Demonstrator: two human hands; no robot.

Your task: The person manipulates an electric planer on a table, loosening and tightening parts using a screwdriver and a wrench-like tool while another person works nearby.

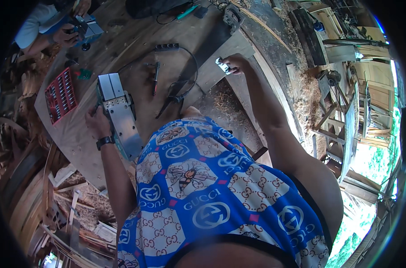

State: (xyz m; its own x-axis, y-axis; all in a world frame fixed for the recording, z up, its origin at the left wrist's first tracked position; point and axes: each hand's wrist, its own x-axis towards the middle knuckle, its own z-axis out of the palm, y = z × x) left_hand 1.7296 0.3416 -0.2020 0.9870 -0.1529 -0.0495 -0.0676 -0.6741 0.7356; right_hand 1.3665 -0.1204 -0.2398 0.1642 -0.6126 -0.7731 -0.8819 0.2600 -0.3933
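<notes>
An electric hand planer [122, 114] lies with its flat metal sole facing up on the wooden work surface, left of my body. My left hand [98, 123], with a dark watch on the wrist, grips its left side. Out to the right, my arm is stretched forward. There my right hand [235, 64] pinches a small shiny metal part [223, 65]; its exact kind is too small to tell. A thin screwdriver-like tool [156, 78] lies on the surface between my hands.
A red case of router bits [61, 96] lies left of the planer. A power strip [166, 46] and its black cord stretch across the middle. At the far left, another person's hand [65, 35] holds a second planer [90, 30]. Wood shavings [227, 99] and boards are at the right.
</notes>
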